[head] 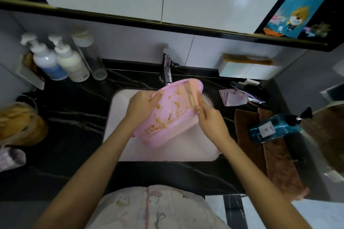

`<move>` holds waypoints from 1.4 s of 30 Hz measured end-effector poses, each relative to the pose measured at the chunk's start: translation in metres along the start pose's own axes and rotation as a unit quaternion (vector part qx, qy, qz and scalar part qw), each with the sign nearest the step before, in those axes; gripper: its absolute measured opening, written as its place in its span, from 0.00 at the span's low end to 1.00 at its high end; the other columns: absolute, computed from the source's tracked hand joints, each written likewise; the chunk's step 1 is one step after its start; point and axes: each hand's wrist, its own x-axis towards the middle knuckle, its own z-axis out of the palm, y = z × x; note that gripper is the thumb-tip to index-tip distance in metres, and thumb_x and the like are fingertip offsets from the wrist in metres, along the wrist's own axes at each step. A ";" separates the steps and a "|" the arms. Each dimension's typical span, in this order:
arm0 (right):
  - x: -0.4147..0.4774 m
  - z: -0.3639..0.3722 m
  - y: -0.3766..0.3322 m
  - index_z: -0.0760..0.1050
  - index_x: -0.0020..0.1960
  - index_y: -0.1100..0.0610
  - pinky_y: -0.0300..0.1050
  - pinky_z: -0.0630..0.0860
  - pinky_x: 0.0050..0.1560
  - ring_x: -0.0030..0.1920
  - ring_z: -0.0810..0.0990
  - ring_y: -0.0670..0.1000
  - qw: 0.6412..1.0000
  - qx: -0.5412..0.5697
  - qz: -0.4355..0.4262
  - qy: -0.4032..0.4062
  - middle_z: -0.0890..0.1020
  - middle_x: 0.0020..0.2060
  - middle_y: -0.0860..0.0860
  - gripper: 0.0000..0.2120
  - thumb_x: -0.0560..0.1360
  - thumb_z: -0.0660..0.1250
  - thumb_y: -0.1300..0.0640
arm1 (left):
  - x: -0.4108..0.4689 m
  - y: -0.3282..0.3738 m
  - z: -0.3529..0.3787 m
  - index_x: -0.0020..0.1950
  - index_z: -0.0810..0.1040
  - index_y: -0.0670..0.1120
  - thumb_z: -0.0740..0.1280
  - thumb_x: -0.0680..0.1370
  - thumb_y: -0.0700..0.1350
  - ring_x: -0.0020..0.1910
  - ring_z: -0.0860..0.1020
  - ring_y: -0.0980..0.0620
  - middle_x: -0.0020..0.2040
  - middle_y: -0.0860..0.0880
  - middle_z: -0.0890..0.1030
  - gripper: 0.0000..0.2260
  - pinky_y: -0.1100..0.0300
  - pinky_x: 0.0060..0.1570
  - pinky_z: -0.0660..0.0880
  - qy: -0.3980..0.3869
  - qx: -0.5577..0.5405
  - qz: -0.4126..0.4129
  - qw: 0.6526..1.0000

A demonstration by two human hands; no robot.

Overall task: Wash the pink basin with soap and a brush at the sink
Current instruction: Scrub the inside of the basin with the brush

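Note:
A pink basin (167, 117) smeared with brownish dirt is tilted over the white sink (163, 152), just below the chrome faucet (167, 70). My left hand (143, 104) grips the basin's left rim, thumb inside. My right hand (210, 119) holds a tan brush (191, 96) pressed against the basin's inner wall near its upper right rim. The brush is blurred.
Pump bottles (61, 61) stand at the back left of the black counter (74, 117). A blue soap bottle (275, 128) lies on brown towels (275, 163) at the right. A white box (247, 69) sits behind the sink, with a pink cloth (232, 96) and a comb nearby.

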 end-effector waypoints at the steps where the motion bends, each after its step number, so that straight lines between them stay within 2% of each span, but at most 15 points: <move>1: -0.012 0.007 -0.003 0.51 0.77 0.46 0.45 0.68 0.33 0.33 0.78 0.56 0.999 -0.016 -0.049 -0.016 0.78 0.34 0.57 0.25 0.82 0.53 0.53 | 0.002 -0.001 -0.003 0.28 0.65 0.49 0.58 0.81 0.52 0.29 0.70 0.51 0.27 0.50 0.70 0.21 0.59 0.31 0.63 0.005 -0.003 -0.014 1.000; 3: -0.031 0.008 0.008 0.48 0.76 0.44 0.46 0.67 0.30 0.31 0.77 0.57 0.991 -0.079 -0.108 -0.026 0.78 0.32 0.57 0.25 0.81 0.51 0.49 | 0.005 -0.007 -0.007 0.27 0.64 0.50 0.58 0.81 0.51 0.29 0.69 0.52 0.26 0.52 0.69 0.21 0.59 0.32 0.63 0.004 -0.016 -0.020 1.000; 5: -0.020 0.000 0.031 0.49 0.76 0.45 0.48 0.71 0.28 0.29 0.77 0.55 0.994 -0.098 -0.037 0.008 0.78 0.31 0.56 0.24 0.81 0.49 0.49 | 0.001 -0.005 -0.007 0.28 0.70 0.51 0.58 0.81 0.51 0.30 0.71 0.53 0.27 0.54 0.70 0.20 0.61 0.32 0.63 -0.002 -0.025 -0.008 1.000; 8: 0.007 -0.001 0.029 0.52 0.77 0.50 0.48 0.75 0.30 0.32 0.78 0.52 0.996 -0.011 0.075 0.046 0.79 0.33 0.54 0.24 0.82 0.51 0.53 | -0.004 0.004 0.001 0.40 0.80 0.43 0.59 0.81 0.50 0.33 0.72 0.52 0.29 0.58 0.70 0.17 0.62 0.33 0.63 -0.008 -0.001 0.015 1.000; 13: -0.041 0.022 0.005 0.48 0.76 0.45 0.43 0.61 0.23 0.25 0.70 0.52 0.993 -0.059 -0.101 0.016 0.72 0.27 0.51 0.26 0.81 0.51 0.48 | -0.001 -0.005 -0.002 0.29 0.68 0.50 0.57 0.80 0.55 0.31 0.73 0.50 0.28 0.52 0.73 0.20 0.58 0.34 0.65 -0.007 0.009 0.017 1.000; 18: -0.007 -0.001 0.035 0.52 0.77 0.47 0.53 0.76 0.32 0.33 0.78 0.58 0.996 -0.046 0.047 0.052 0.78 0.32 0.56 0.25 0.82 0.52 0.52 | -0.005 0.004 0.006 0.31 0.74 0.44 0.58 0.81 0.53 0.31 0.73 0.49 0.29 0.48 0.75 0.21 0.59 0.33 0.64 -0.015 0.024 0.026 0.999; 20: -0.011 0.014 0.006 0.50 0.77 0.47 0.52 0.75 0.32 0.32 0.78 0.57 0.998 -0.012 0.015 0.052 0.78 0.33 0.57 0.25 0.82 0.52 0.52 | -0.002 0.000 0.003 0.32 0.75 0.46 0.58 0.81 0.53 0.32 0.73 0.49 0.30 0.48 0.75 0.21 0.58 0.34 0.65 -0.010 0.010 0.016 1.000; 24: -0.054 0.033 0.014 0.47 0.76 0.46 0.46 0.68 0.27 0.27 0.76 0.57 0.992 -0.050 -0.110 0.026 0.78 0.28 0.58 0.26 0.79 0.47 0.44 | 0.004 -0.020 -0.011 0.26 0.63 0.48 0.55 0.77 0.59 0.28 0.67 0.50 0.24 0.52 0.67 0.23 0.55 0.33 0.64 0.024 -0.026 -0.020 0.999; 27: -0.024 0.020 0.038 0.53 0.76 0.48 0.54 0.76 0.32 0.32 0.79 0.60 0.998 0.006 0.029 0.061 0.81 0.35 0.62 0.24 0.81 0.53 0.53 | 0.001 -0.017 -0.007 0.25 0.61 0.49 0.56 0.77 0.59 0.26 0.65 0.52 0.23 0.53 0.65 0.23 0.55 0.33 0.62 0.022 -0.044 -0.017 0.999; 29: -0.011 0.028 0.023 0.52 0.77 0.47 0.55 0.76 0.35 0.35 0.79 0.59 0.991 0.065 0.061 0.103 0.80 0.37 0.61 0.24 0.82 0.51 0.52 | 0.000 -0.010 -0.002 0.25 0.61 0.50 0.57 0.78 0.56 0.27 0.66 0.52 0.24 0.53 0.66 0.23 0.56 0.33 0.62 0.014 -0.034 -0.005 0.999; 32: -0.035 0.059 -0.006 0.42 0.75 0.42 0.51 0.73 0.29 0.27 0.76 0.56 0.991 0.062 -0.033 0.110 0.76 0.28 0.57 0.26 0.79 0.45 0.44 | 0.004 -0.008 -0.003 0.26 0.62 0.49 0.57 0.80 0.56 0.28 0.67 0.52 0.25 0.52 0.68 0.23 0.56 0.33 0.63 0.017 -0.014 -0.021 1.000; 35: -0.067 0.068 0.008 0.47 0.76 0.47 0.42 0.66 0.25 0.22 0.73 0.53 0.988 -0.015 -0.115 0.099 0.75 0.24 0.54 0.27 0.78 0.48 0.47 | 0.003 -0.014 -0.004 0.26 0.62 0.49 0.55 0.77 0.59 0.29 0.68 0.49 0.25 0.51 0.68 0.23 0.55 0.34 0.65 0.015 -0.024 -0.015 0.999; 37: -0.050 0.063 0.022 0.51 0.77 0.48 0.41 0.62 0.24 0.21 0.71 0.53 0.987 -0.038 -0.043 0.148 0.72 0.23 0.54 0.27 0.79 0.48 0.47 | 0.000 -0.014 -0.001 0.27 0.63 0.49 0.57 0.80 0.57 0.30 0.69 0.49 0.26 0.50 0.69 0.23 0.56 0.34 0.65 0.012 -0.030 -0.015 0.999; 40: -0.021 0.065 0.020 0.54 0.77 0.48 0.46 0.64 0.28 0.26 0.71 0.52 0.970 0.097 0.129 0.182 0.73 0.28 0.54 0.23 0.82 0.50 0.52 | 0.001 -0.009 -0.002 0.27 0.64 0.49 0.57 0.81 0.54 0.29 0.68 0.51 0.27 0.50 0.70 0.22 0.58 0.32 0.64 0.015 -0.017 -0.019 1.000; 42: -0.033 0.079 0.002 0.53 0.77 0.47 0.48 0.69 0.29 0.28 0.74 0.51 0.963 0.147 0.134 0.185 0.75 0.30 0.55 0.23 0.82 0.51 0.53 | 0.004 -0.008 -0.003 0.27 0.64 0.48 0.57 0.81 0.53 0.28 0.68 0.52 0.26 0.50 0.69 0.22 0.58 0.31 0.63 0.019 -0.009 -0.030 0.999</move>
